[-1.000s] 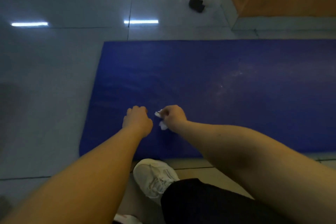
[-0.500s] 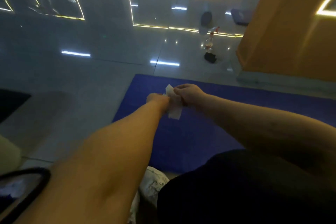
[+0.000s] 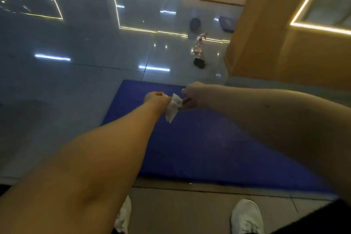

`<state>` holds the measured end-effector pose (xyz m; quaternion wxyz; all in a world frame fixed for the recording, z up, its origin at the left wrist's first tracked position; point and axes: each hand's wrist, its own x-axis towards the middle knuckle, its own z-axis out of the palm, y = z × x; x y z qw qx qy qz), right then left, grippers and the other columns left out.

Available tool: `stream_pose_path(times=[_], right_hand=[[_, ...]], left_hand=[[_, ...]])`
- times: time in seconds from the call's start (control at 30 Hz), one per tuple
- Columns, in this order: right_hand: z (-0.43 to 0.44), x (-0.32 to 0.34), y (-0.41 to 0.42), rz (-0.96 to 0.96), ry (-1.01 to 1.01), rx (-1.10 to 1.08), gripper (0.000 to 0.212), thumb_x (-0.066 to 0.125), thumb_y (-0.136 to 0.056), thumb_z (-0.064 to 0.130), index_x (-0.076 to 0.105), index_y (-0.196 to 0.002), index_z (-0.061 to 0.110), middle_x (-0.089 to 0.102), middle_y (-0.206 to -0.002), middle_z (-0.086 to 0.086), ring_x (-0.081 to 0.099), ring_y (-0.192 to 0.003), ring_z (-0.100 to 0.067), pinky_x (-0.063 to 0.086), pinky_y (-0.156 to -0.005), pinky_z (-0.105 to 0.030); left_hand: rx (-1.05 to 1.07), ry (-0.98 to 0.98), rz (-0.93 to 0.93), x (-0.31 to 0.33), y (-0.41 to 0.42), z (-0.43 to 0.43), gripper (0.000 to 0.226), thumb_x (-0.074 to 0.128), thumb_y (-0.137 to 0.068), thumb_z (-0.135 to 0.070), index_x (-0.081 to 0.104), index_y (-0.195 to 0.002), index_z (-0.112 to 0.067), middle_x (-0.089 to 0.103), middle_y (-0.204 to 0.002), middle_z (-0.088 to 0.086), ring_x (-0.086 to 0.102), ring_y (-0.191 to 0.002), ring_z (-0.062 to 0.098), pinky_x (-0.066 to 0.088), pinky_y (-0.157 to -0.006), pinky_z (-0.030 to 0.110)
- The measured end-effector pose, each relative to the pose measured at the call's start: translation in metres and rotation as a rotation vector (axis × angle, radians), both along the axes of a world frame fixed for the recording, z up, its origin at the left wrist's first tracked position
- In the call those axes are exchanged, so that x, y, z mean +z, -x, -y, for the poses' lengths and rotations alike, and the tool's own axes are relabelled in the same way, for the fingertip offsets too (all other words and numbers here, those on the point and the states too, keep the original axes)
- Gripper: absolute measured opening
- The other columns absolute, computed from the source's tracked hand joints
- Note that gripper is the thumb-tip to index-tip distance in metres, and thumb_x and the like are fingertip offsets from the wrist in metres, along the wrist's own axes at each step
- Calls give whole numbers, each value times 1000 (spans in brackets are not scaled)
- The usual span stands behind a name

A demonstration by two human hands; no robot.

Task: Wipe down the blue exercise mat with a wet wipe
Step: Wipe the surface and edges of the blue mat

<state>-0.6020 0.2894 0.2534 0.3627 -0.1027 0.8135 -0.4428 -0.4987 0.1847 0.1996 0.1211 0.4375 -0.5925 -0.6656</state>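
While above mat, wipe between both hands' fingers

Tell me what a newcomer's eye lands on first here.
At centre, the left hand and right hand pinch a white wipe between them over the blue mat. Beyond the mat, a bottle stands on glossy tiles near an orange wall.

That flat deep-blue foam exercise mat is one solid colour, no pattern. The crumpled white wet wipe matches the white lace-up sneakers. The glossy pale-grey tiled floor has thin dark grout lines; far right, the smooth orange-tan wall panel is plain.
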Motion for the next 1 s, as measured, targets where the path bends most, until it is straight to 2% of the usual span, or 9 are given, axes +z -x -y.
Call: stream_pose_path(times=[0.13,0.23,0.37,0.47,0.57,0.67,0.8,0.93,1.0], right_hand=[[-14,-75,1,186,-33,-111,21,66,-95,5,62,-114,-4,66,-95,-16,68,-78,-23,63,-74,-37],[-49,-131,-4,182,-28,-170,28,68,-95,8,64,-122,1,68,-104,-15,64,-75,-20,56,-62,-28],[-87,-190,-13,312,22,-299,38,68,-96,10,57,-131,16,67,-111,-15,64,-73,-20,54,-58,-28],[-116,-215,-19,371,22,-321,20,61,-100,12,67,-118,17,66,-115,-14,64,-78,-19,53,-54,-24],[-137,-232,-24,359,-23,-309,15,60,-101,19,71,-111,14,66,-108,-12,63,-80,-19,53,-56,-23],[-147,-239,-23,393,-62,-303,16,61,-99,19,67,-114,14,65,-113,-13,64,-92,-21,58,-74,-31],[-156,-231,-27,502,47,-97,32,66,-91,8,60,-121,18,61,-126,-10,63,-113,-27,56,-97,-45],[-163,-221,-33,356,-21,-32,26,75,-89,18,64,-112,14,66,-117,-10,68,-104,-23,62,-84,-36],[-171,-220,-34,457,8,-153,24,74,-90,18,65,-112,11,65,-120,-13,68,-104,-26,62,-82,-36]], left_hand=[[-58,-18,83,-42,11,-11,31,70,-92,-14,64,-122,-15,61,-128,12,60,-115,28,52,-102,44],[-170,2,173,-76,10,-28,46,74,-89,-15,57,-132,-17,56,-136,11,59,-118,28,52,-103,45],[-554,46,278,-113,-1,-56,76,78,-86,-19,38,-151,-21,42,-140,4,52,-123,26,52,-97,38],[-789,145,400,-135,-6,-79,49,74,-89,-29,57,-134,-18,56,-120,-2,58,-99,13,51,-77,27],[-910,306,510,-158,-4,-93,33,70,-92,-33,65,-121,-18,65,-111,2,61,-93,12,53,-79,29],[-983,354,546,-161,3,-101,26,69,-93,-32,64,-116,-19,62,-106,0,59,-91,12,49,-74,26],[-989,362,525,-157,13,-107,26,70,-91,-37,64,-109,-20,63,-106,2,61,-95,16,54,-85,34],[-955,368,485,-158,8,-110,27,70,-89,-44,63,-102,-21,66,-103,3,64,-92,17,55,-81,33],[-953,351,477,-157,2,-108,21,70,-91,-40,64,-99,-22,67,-100,2,65,-91,16,56,-82,33]])
